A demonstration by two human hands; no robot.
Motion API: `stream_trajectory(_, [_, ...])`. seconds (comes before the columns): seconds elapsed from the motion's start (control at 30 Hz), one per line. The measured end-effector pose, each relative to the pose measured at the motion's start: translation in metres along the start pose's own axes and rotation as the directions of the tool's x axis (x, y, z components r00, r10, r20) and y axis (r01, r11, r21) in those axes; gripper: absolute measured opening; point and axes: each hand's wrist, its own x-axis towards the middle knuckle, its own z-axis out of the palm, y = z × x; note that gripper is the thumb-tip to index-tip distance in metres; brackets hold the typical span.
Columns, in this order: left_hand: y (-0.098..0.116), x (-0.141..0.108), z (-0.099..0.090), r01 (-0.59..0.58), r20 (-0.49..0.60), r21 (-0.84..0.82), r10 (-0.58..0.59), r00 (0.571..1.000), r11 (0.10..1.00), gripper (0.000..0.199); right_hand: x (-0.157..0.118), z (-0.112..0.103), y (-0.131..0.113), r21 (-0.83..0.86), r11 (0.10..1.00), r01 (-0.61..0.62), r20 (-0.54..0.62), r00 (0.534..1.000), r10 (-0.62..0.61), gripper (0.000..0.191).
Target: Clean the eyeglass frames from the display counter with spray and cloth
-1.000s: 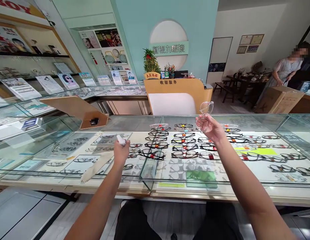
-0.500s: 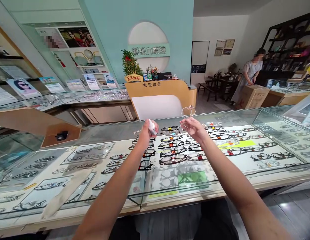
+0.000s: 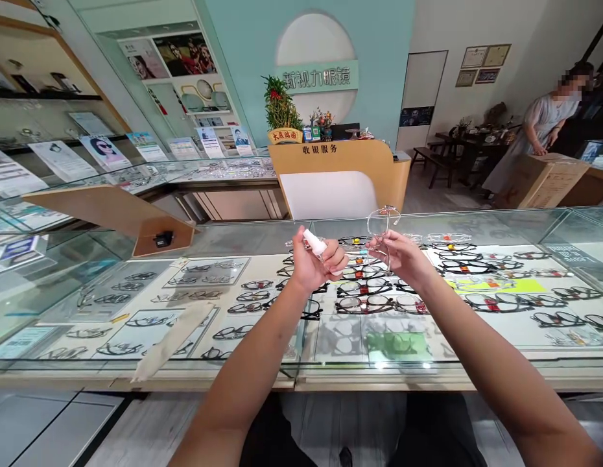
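Note:
My left hand [image 3: 315, 263] is wrapped round a small white spray bottle [image 3: 315, 243], whose top tilts up and to the left. To its right, my right hand [image 3: 401, 254] pinches a pair of thin-rimmed glasses [image 3: 379, 222]. The glasses are held on end, one clear lens above the fingers and the other lower, partly behind them. Bottle and glasses are apart, both above the glass display counter [image 3: 331, 383]. Beneath the hands, rows of dark-framed glasses [image 3: 364, 303] lie inside the counter.
A beige cloth strip [image 3: 172, 344] lies across the counter at left, near a wooden stand [image 3: 136, 220]. A cashier desk [image 3: 340, 159] with plants stands beyond. At far right, a person [image 3: 544, 123] touches a cardboard box [image 3: 544, 181].
The view has shifted, so the room sits further left-to-right across the frame. My left hand has turned the bottle, its top now leaning left. The glasses stay upright in my right hand.

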Motion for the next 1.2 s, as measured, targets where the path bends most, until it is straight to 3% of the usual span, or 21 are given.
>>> stream_trajectory(0.1, [-0.003,0.002,0.002,-0.125,-0.052,0.252,0.142,0.988,0.96,0.081,-0.002,0.003,0.004,-0.054,0.999,0.0,0.014,1.0,0.0,0.026])
stream_trajectory(0.2, [-0.01,0.005,0.002,-0.208,-0.117,0.582,0.334,0.935,0.786,0.067,-0.003,0.003,0.011,-0.191,0.981,0.03,0.047,0.999,-0.021,0.024])
stream_trajectory(0.27, [-0.016,0.007,0.0,-0.206,-0.124,0.666,0.38,0.917,0.716,0.06,-0.004,0.003,0.016,-0.287,0.957,0.049,0.091,0.996,-0.024,0.019])
stream_trajectory(0.5, [-0.023,0.004,0.0,-0.171,-0.111,0.739,0.368,0.923,0.652,0.057,-0.009,0.009,0.02,-0.34,0.939,0.044,0.216,0.976,0.032,0.015])
stream_trajectory(0.77, [-0.021,0.003,0.005,-0.215,-0.019,0.725,0.332,0.943,0.654,0.06,-0.004,0.01,0.011,-0.072,0.997,0.017,0.029,0.999,-0.015,0.024])
stream_trajectory(0.87, [-0.023,0.002,0.01,-0.182,-0.002,0.786,0.297,0.955,0.591,0.056,-0.003,0.01,0.009,-0.034,0.999,0.026,-0.011,1.0,-0.027,0.027])
stream_trajectory(1.0, [-0.024,-0.002,0.022,-0.155,0.04,0.877,0.252,0.967,0.455,0.051,-0.004,0.012,0.012,-0.029,0.999,0.022,0.036,0.999,-0.021,0.025])
stream_trajectory(1.13, [-0.017,-0.001,0.013,-0.177,-0.011,0.843,0.346,0.938,0.508,0.05,-0.003,0.01,0.008,0.023,1.0,0.0,0.018,1.0,-0.001,0.023])
stream_trajectory(1.2, [-0.008,0.002,-0.007,-0.199,-0.099,0.814,0.469,0.878,0.545,0.045,-0.003,0.008,0.004,0.071,0.997,-0.011,-0.013,1.0,0.012,0.022])
